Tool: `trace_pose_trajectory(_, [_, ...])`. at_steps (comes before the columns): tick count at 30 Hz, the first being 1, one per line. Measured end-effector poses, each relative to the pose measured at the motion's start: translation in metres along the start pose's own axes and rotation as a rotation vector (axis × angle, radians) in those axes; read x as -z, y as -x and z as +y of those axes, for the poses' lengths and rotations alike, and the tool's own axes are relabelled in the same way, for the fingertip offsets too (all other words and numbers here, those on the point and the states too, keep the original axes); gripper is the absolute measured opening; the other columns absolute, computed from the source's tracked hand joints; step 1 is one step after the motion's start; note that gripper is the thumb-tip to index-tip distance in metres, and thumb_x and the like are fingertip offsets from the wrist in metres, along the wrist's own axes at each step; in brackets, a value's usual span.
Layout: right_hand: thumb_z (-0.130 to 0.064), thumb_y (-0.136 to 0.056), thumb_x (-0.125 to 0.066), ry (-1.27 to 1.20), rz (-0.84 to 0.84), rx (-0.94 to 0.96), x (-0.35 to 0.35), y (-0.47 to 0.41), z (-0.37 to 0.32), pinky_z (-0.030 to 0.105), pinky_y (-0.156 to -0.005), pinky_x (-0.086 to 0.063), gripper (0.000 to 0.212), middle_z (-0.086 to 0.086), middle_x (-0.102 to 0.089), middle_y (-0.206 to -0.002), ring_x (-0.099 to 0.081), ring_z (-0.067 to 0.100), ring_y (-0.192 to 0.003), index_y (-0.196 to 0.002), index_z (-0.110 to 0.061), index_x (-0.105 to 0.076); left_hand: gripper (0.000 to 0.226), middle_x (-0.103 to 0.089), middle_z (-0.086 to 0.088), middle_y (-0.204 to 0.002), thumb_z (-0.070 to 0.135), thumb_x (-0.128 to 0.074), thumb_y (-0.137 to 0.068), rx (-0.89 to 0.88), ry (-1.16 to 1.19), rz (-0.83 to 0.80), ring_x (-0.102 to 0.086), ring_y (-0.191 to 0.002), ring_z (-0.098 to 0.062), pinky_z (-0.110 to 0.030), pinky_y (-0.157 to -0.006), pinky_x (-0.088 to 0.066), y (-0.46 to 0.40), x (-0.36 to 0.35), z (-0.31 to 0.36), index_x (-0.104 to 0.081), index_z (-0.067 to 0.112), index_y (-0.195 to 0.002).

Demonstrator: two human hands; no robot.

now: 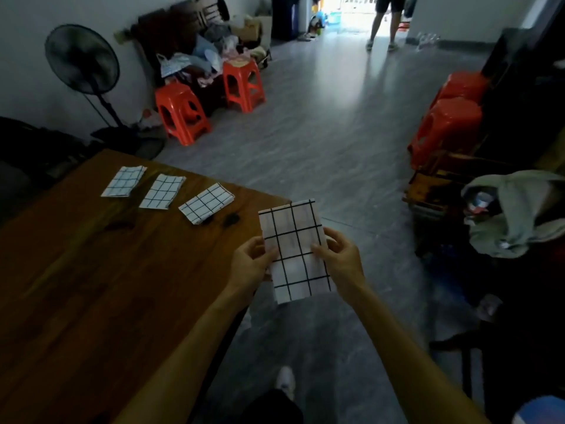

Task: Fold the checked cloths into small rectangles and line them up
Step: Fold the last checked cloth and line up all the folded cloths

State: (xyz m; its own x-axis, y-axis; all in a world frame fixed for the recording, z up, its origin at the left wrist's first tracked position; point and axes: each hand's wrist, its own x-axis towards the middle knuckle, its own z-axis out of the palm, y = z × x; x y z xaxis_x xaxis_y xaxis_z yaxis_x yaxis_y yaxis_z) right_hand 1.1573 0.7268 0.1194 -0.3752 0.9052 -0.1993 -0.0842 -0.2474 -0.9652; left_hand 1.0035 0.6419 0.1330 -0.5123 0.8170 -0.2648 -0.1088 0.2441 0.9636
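Cloth [295, 252] in both hands' grip

fan: I see a black standing fan [82, 59] by the far-left wall
stools: orange stools [182, 113] beyond the table's far edge, more [447, 125] at right
bystander: legs [384, 22] in the far doorway
clutter: clothes pile [198, 59] on a bench

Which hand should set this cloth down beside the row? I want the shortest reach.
Probably left hand: it grips the held cloth on the table side, nearest the third folded cloth.
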Motion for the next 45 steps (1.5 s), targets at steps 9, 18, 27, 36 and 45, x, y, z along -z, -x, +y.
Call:
trace_pose_trajectory(9, [-0.002,-0.088,-0.062,0.145,-0.130,-0.076,-0.026,-0.166,0.001,0.023,-0.072,-0.056,0.030,0.008,-0.070,-0.104,-0.070,0.017,-0.092,-0.115,-0.015,-0.060,0.018,-0.068,0.001,-0.103,0.012,-0.064,-0.088,0.055,0.128,0.179,-0.068,-0.091,-0.018,-0.040,-0.076,-0.058,-0.155,-0.009,-0.012,-0.062,0.025,-0.100])
trace_pose_trajectory(18, [-0.002,-0.089,-0.061,0.267,-0.235,-0.113,-0.052,-0.328,-0.039,0.021,-0.071,-0.055,0.032,0.006,-0.070,-0.104,-0.070,0.013,-0.090,-0.119,-0.013,-0.060,0.027,-0.068,-0.002,-0.108,0.015,-0.065,-0.087,0.110,0.159,0.276,-0.066,-0.096,-0.015,-0.035,-0.081,-0.056,-0.298,-0.019,0.020,-0.060,0.015,-0.114])
trace_pose_trajectory(27, [0.001,-0.088,-0.060,0.257,-0.515,-0.161,-0.083,-0.463,-0.042,0.022,-0.069,-0.056,0.033,0.002,-0.071,-0.102,-0.070,0.013,-0.091,-0.117,-0.016,-0.061,0.020,-0.068,0.000,-0.103,0.008,-0.063,-0.088,0.104,0.205,0.550,-0.065,-0.096,-0.014,-0.032,-0.081,-0.055,-0.385,-0.026,0.041,-0.062,0.023,-0.101])
trace_pose_trajectory(36, [0.000,-0.085,-0.062,0.359,-0.971,-0.176,-0.118,-0.544,-0.074,0.023,-0.069,-0.056,0.031,0.000,-0.073,-0.100,-0.071,0.014,-0.089,-0.112,-0.015,-0.064,0.024,-0.071,0.004,-0.100,0.007,-0.063,-0.087,0.057,0.187,1.023,-0.068,-0.090,-0.008,-0.028,-0.076,-0.056,-0.405,-0.060,0.087,-0.065,0.027,-0.101])
trace_pose_trajectory(45, [-0.014,-0.087,-0.064,0.528,-1.330,-0.158,-0.190,-0.530,-0.060,0.022,-0.070,-0.049,0.026,-0.011,-0.070,-0.104,-0.065,0.007,-0.095,-0.107,-0.031,-0.065,0.021,-0.069,0.007,-0.100,0.009,-0.060,-0.090,0.056,0.337,1.399,-0.067,-0.089,-0.006,-0.015,-0.062,-0.051,-0.377,-0.046,0.082,-0.063,0.024,-0.104])
